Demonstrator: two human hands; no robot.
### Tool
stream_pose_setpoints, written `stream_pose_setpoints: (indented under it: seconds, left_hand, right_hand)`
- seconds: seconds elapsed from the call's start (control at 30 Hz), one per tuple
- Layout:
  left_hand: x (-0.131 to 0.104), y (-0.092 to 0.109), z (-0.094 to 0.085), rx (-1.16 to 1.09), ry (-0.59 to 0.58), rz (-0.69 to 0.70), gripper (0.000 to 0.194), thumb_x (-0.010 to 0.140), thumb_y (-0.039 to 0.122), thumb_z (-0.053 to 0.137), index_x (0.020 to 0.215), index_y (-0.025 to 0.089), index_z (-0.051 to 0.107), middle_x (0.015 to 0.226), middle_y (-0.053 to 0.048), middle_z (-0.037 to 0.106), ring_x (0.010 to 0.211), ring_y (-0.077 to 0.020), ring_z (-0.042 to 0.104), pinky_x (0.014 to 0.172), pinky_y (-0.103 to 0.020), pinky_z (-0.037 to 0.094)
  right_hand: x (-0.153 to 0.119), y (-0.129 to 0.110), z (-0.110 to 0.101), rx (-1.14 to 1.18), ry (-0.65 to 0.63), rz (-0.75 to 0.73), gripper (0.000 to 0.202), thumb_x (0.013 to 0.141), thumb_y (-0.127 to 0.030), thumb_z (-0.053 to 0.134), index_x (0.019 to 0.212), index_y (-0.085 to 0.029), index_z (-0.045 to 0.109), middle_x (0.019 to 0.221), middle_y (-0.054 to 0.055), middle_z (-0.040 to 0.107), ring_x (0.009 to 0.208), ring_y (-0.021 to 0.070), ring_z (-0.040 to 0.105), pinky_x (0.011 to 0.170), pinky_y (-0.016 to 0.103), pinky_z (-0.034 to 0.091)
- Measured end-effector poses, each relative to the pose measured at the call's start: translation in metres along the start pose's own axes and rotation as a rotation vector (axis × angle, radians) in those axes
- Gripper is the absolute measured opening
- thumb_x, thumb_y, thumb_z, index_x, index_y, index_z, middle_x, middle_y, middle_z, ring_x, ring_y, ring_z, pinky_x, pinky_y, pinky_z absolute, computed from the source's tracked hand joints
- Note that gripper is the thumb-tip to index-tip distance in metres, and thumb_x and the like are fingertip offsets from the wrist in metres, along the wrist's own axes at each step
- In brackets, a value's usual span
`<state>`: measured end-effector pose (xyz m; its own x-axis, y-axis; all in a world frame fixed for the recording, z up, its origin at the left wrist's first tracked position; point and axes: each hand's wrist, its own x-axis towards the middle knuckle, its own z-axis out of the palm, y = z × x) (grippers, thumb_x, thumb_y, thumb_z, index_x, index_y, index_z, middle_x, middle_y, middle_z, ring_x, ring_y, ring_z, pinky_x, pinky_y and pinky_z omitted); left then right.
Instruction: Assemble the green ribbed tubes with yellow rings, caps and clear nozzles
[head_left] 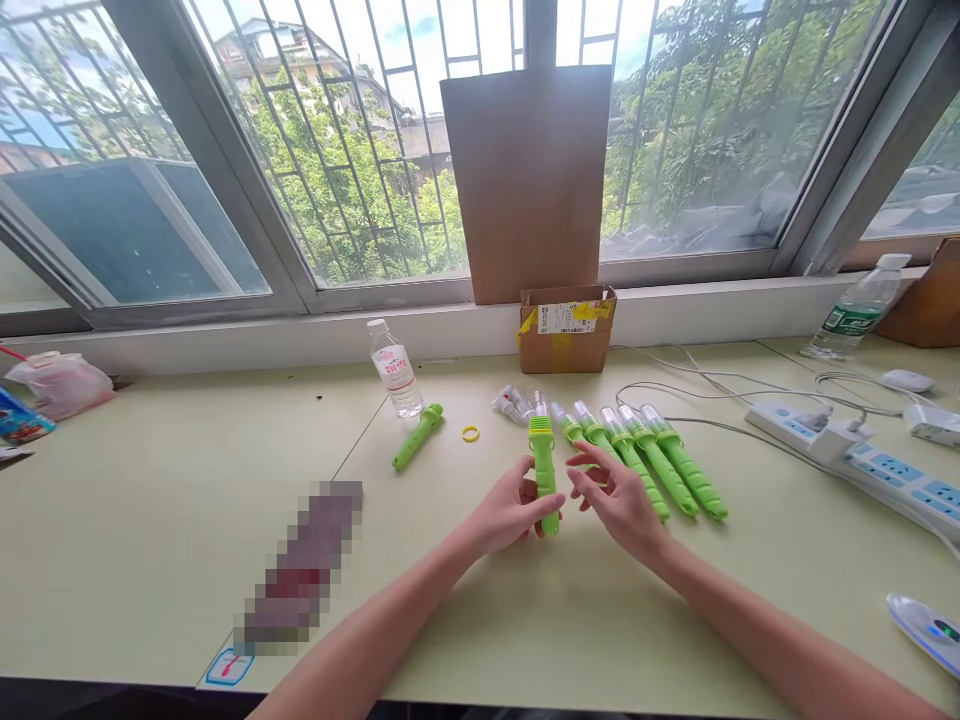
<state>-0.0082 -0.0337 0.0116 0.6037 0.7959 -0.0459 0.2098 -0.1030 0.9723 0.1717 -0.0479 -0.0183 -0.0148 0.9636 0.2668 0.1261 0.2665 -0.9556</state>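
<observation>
My left hand (pixel 514 512) is wrapped round a green ribbed plastic handle (pixel 543 462), held upright with a threaded collar at its top end. Just to its right, my right hand (pixel 621 505) has its fingers loosely bent and apart, with nothing visible in them. Beyond that hand lie several green handles with transparent tips (pixel 682 470), side by side and partly hidden by it. One loose green handle (pixel 418 438) lies to the left, near a yellow ring (pixel 470 433). Several small transparent pieces (pixel 511 404) are heaped behind the held handle.
A water bottle (pixel 396 370) and a small cardboard box (pixel 564 345) stand by the window wall. At the right are a power strip (pixel 862 460), cables, another bottle (pixel 855 308) and a white device (pixel 926 630). A pixelated object (pixel 304 565) lies at left.
</observation>
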Motion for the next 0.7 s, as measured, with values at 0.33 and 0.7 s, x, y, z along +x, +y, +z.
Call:
stream_pose_setpoints:
  seconds: [0.33,0.7]
  left_hand:
    - [0.0,-0.008,-0.006,0.755,0.204,0.228,0.036,0.095,0.043,0.032,0.079,0.019,0.054,0.066,0.001,0.061,0.055,-0.0107,0.052,0.054,-0.023,0.035]
    - [0.007,-0.023,-0.002,1.007,0.25,0.434,0.035,0.097,0.037,0.028,0.089,0.018,0.056,0.075,-0.003,0.064,0.064,-0.0138,0.058,0.057,-0.024,0.039]
  right_hand:
    - [-0.004,-0.011,0.008,0.228,-0.213,0.207,0.032,0.085,-0.047,0.056,0.087,-0.017,0.065,0.076,0.003,0.062,0.062,0.0151,0.062,0.051,0.027,0.051]
    - [-0.003,-0.008,0.01,0.331,-0.139,0.356,0.025,0.083,-0.047,0.057,0.09,-0.023,0.062,0.081,0.001,0.058,0.071,0.0147,0.055,0.056,0.024,0.047]
